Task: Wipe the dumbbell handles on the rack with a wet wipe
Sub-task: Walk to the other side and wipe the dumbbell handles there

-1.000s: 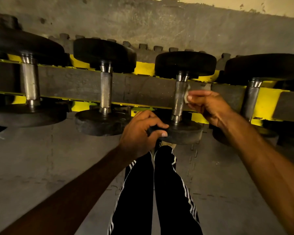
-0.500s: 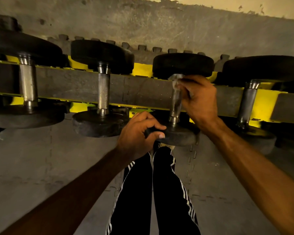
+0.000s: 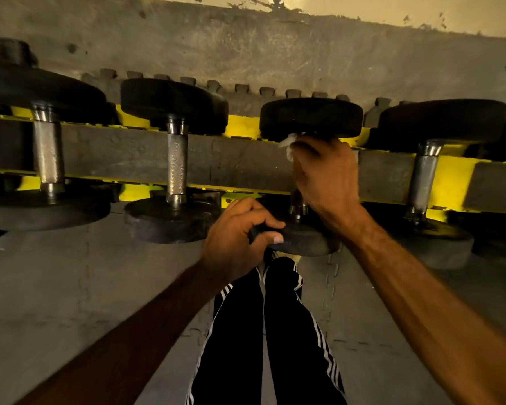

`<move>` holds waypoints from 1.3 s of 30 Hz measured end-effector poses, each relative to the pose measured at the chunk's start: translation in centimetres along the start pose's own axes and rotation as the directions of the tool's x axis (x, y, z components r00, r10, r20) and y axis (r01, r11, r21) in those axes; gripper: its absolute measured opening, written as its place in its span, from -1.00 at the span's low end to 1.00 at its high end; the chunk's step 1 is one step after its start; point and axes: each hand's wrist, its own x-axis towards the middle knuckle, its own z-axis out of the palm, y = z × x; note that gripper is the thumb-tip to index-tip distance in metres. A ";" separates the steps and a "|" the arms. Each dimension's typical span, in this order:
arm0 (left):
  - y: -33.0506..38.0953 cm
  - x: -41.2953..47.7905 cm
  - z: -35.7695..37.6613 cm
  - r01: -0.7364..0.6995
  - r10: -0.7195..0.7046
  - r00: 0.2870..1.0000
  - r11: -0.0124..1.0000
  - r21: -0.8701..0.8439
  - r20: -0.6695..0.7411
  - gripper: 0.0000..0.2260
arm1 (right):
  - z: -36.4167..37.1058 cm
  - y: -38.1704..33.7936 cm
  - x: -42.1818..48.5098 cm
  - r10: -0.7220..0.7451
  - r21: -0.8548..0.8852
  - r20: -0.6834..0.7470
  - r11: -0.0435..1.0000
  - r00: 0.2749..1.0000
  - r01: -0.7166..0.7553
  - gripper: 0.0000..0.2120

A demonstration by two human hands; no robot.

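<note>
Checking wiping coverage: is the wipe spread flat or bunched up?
Bunched: the wipe pokes out as a crumpled white wad from the right hand.

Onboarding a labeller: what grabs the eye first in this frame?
The right hand, centre-right, wraps a white wet wipe round one dumbbell's handle, just under its far head. The left hand grips that dumbbell's near head at centre. Around them, black dumbbells sit in a row across a yellow rack.
</note>
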 end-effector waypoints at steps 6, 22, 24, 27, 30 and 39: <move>0.0 0.5 -0.3 -0.001 0.001 1.000 1.000 -0.008 0.004 -0.83 | 0.3 0.7 -1.1 0.550 0.585 -0.053 0.694 0.834 -0.420 -0.88; 0.1 0.3 0.1 0.012 -0.013 1.000 1.000 -0.020 -0.024 -0.83 | -1.2 -0.3 1.1 -0.060 -0.113 0.233 0.990 0.971 0.088 -0.87; 0.2 0.4 0.1 0.025 -0.025 0.999 1.000 -0.004 -0.031 -0.83 | -1.5 -2.3 1.6 0.013 -0.258 0.384 0.962 0.923 0.094 -0.86; 0.3 0.4 0.1 0.036 -0.035 0.999 0.999 0.023 -0.020 -0.83 | -1.9 -2.7 0.2 -0.074 -0.158 0.549 0.969 0.833 0.190 -0.81; 0.1 0.3 -0.2 0.058 -0.058 0.998 0.997 0.046 -0.016 -0.83 | -2.3 -1.2 -1.2 -0.102 -0.011 0.542 0.992 0.834 0.128 -0.84; 4.1 -1.4 -1.0 0.235 -0.235 0.971 0.972 0.003 0.048 -0.54 | -5.2 -1.0 -8.5 0.512 0.656 0.555 0.215 0.656 -0.723 -0.78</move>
